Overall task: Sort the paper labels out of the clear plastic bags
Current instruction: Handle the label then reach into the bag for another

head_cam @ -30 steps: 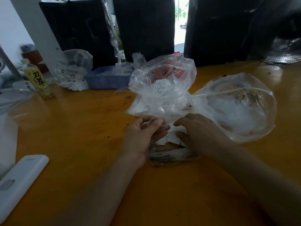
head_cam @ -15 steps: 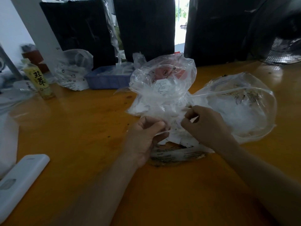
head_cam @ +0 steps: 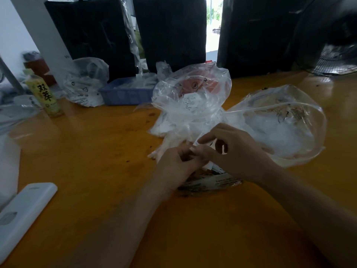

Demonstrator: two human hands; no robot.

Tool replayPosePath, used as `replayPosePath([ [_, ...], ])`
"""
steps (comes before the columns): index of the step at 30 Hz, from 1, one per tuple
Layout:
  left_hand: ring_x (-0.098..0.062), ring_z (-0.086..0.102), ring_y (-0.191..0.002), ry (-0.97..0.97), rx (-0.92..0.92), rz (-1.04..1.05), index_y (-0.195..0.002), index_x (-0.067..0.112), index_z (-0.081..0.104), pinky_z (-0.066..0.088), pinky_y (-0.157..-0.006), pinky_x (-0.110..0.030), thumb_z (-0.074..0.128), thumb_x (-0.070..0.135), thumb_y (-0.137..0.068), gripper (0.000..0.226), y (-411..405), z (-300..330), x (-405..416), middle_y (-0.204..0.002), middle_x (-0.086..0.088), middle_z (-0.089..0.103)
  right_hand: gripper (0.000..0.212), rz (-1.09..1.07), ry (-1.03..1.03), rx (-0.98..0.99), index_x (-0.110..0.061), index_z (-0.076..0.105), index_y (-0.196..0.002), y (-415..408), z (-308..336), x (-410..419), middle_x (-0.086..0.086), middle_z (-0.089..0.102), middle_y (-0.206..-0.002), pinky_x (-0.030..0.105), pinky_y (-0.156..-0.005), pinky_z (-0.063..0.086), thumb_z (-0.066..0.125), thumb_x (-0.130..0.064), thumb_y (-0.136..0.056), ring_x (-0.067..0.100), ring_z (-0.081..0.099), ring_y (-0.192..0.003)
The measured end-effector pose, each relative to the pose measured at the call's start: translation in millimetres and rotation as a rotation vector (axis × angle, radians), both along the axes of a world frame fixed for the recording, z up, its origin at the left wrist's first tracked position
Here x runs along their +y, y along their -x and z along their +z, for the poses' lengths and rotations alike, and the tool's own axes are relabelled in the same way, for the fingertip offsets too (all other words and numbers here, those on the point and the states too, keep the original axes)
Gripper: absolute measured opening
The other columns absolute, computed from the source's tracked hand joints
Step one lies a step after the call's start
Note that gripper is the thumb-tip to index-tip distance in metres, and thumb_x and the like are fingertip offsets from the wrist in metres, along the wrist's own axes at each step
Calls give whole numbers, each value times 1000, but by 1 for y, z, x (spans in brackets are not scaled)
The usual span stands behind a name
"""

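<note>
Paper label pinched between both hands' fingers, beside bags.

My table is glossy orange-brown wood; behind it stand three dark panels, and daylight comes bright through a narrow gap between two of them. A black fan sits far right; a white wall shows left.

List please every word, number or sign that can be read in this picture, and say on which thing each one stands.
"双萃", black characters on the yellow label of the drink bottle.
A triangle sign and a small round sign on the clear bag beside the blue tray.
A circled mark on the middle clear bag.
Print on the white paper labels inside that bag: too small to read.
Print on the flat packet under the hands: blurred.
</note>
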State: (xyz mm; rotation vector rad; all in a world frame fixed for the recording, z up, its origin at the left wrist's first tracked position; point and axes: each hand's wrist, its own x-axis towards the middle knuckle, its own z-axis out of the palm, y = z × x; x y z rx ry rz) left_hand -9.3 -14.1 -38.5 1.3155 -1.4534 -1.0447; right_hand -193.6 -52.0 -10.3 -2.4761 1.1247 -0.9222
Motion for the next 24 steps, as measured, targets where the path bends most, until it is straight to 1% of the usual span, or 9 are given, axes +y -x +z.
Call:
replayPosePath([
  [3, 2, 67, -60, -29, 35, 4, -107, 17, 79, 50, -58, -8, 75, 29, -97, 16, -1, 0, 0, -72, 13, 73, 43, 10, 14, -69, -33, 68, -98, 4, 2, -1, -20, 59, -95, 14, -65, 42, 46, -69, -88, 6, 57, -77],
  [7, -1, 67, -64, -35, 0, -5, -105, 24, 80, 50, -61, -11, 75, 38, -94, 18, 0, 2, 1, -77, 8, 74, 44, 30, 55, -37, -30, 71, -102, 5, 1, -2, -19, 61, -97, 16, -66, 45, 56, -67, -85, 6, 58, -76],
  [9, -1, 65, -60, -56, 50, 5, -98, 29, 81, 49, -60, -12, 75, 30, -97, 6, 2, 2, 1, -71, 11, 71, 28, -5, 63, -32, -30, 72, -96, 5, -1, -4, -19, 62, -92, 15, -66, 44, 59, -54, -90, 4, 58, -78],
  [10, -1, 65, -60, -67, 80, 17, -92, 35, 81, 51, -61, -14, 76, 29, -96, 10, 2, 2, 0, -70, 13, 70, 18, -28, 62, -41, -30, 71, -93, 6, -3, -6, -19, 62, -89, 13, -67, 43, 61, -46, -92, 2, 58, -79],
  [12, -6, 68, -68, -94, 145, 62, -89, 34, 83, 55, -69, -24, 78, 30, -95, 9, 3, 3, -1, -79, 11, 71, 7, -57, 64, -48, -32, 68, -88, 8, -4, -9, -21, 60, -83, 8, -70, 43, 66, -36, -93, -2, 58, -80],
  [15, -12, 73, -82, -126, 278, 84, -99, 17, 81, 57, -69, -26, 77, 23, -96, 8, 3, 4, -2, -97, 1, 75, 12, -76, 65, -62, -35, 63, -83, 7, -7, -9, -21, 59, -77, 4, -73, 42, 69, -35, -94, -7, 57, -81],
  [19, -16, 78, -95, -159, 469, 51, -109, 12, 78, 57, -58, -21, 77, 30, -91, 25, 5, 10, 1, -108, -4, 79, 16, -101, 74, -107, -37, 62, -78, 2, -10, -7, -22, 57, -72, 7, -69, 43, 68, -42, -93, -1, 58, -79],
  [21, -16, 78, -98, -147, 505, 45, -106, 14, 79, 57, -58, -19, 80, 34, -81, 32, 5, 10, 2, -106, -5, 80, 14, -92, 92, -100, -32, 67, -80, 1, -11, -7, -23, 57, -73, 7, -68, 43, 69, -38, -93, -1, 58, -78],
  [24, -19, 79, -100, -173, 610, 37, -91, 17, 82, 58, -58, -17, 82, 25, -78, 15, 3, 8, 0, -101, -7, 81, 14, -76, 83, -83, -28, 72, -85, 0, -12, -7, -25, 56, -75, 6, -68, 42, 68, -38, -93, -3, 57, -79],
])
